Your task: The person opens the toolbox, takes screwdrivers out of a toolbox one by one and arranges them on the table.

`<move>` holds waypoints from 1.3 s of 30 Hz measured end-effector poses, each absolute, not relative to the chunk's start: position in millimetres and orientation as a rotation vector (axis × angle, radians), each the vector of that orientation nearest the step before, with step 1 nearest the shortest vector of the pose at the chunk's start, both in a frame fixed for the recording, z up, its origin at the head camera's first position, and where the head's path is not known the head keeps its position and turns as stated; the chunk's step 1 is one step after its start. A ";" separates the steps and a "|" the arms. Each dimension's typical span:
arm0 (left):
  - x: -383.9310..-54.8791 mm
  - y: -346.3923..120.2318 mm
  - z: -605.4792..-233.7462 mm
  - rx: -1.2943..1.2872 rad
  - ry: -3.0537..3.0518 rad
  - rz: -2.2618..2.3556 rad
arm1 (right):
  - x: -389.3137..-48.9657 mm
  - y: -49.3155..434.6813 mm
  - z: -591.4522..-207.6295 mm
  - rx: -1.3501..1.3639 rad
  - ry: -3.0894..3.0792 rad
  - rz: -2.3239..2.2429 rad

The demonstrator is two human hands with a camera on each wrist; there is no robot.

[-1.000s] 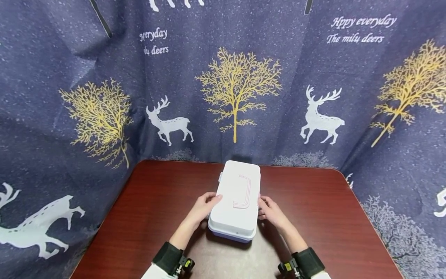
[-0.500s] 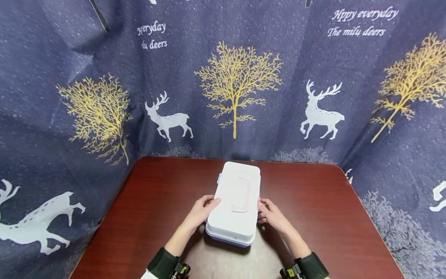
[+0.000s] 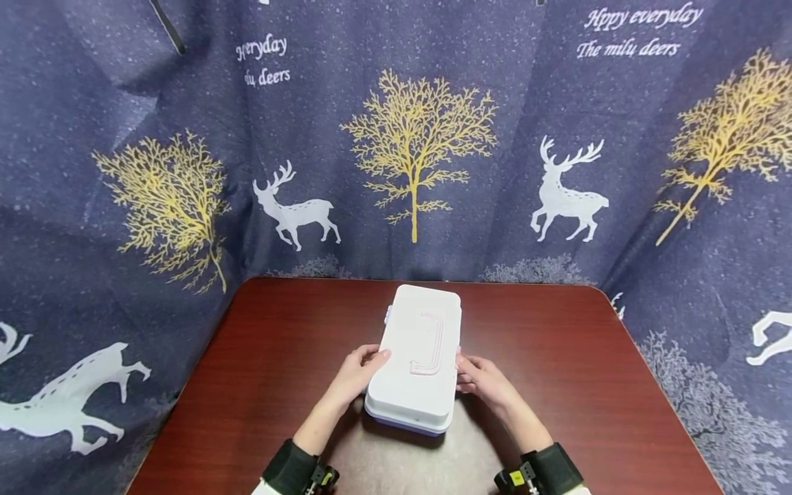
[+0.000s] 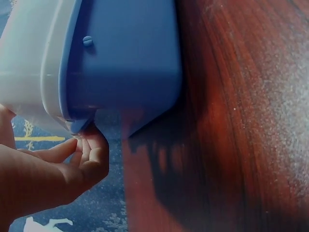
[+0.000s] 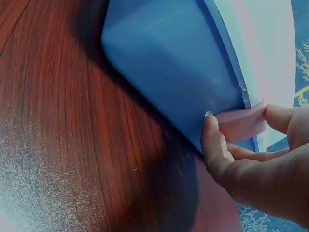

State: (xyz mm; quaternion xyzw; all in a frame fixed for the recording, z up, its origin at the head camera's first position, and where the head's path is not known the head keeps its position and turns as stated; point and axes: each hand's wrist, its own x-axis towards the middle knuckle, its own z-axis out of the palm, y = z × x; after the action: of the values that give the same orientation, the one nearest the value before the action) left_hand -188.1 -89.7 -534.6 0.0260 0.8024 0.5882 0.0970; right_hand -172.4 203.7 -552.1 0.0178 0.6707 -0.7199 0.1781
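A storage box with a white lid (image 3: 421,323) and a blue base (image 4: 130,58) sits lengthwise on the table, lid down on the base. My left hand (image 3: 351,379) holds the box's left side, thumb by the lid edge; in the left wrist view its fingers (image 4: 94,154) curl under the blue rim. On the other side my right hand (image 3: 485,381) grips a pink latch (image 5: 240,123), the thumb at its upper end and a fingertip at its lower end. A pale pink-edged handle (image 3: 433,344) lies flat on the lid.
The dark red-brown table (image 3: 544,357) extends on both sides of the box. A blue curtain (image 3: 383,172) with deer and trees hangs behind it. Both wrists wear black bands (image 3: 551,469) with small cameras.
The box has slid slightly toward me with both hands on it, and the head view has tilted down a little. The hands keep their places on its sides.
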 end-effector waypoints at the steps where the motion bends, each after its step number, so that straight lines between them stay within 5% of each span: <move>1: -187.3 -89.3 -534.9 0.078 2.403 1.727 | -172.1 204.0 -552.9 0.043 1.888 -2.036; 7: -180.9 -84.8 -527.0 0.191 2.769 1.537 | -172.1 206.0 -557.6 0.061 1.861 -2.053; 20: -154.9 -48.0 -492.6 0.851 3.022 0.784 | -173.5 201.5 -561.8 0.124 1.841 -2.082; 39: -150.0 -39.9 -494.2 1.027 3.036 0.411 | -174.0 201.9 -559.5 0.172 1.849 -2.126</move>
State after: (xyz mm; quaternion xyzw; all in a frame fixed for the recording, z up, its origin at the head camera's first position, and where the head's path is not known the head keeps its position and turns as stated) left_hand -150.0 -39.9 -494.2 0.3176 0.9386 0.1272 -0.0447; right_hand -174.0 201.9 -559.5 0.0600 0.6468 -0.7435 0.1586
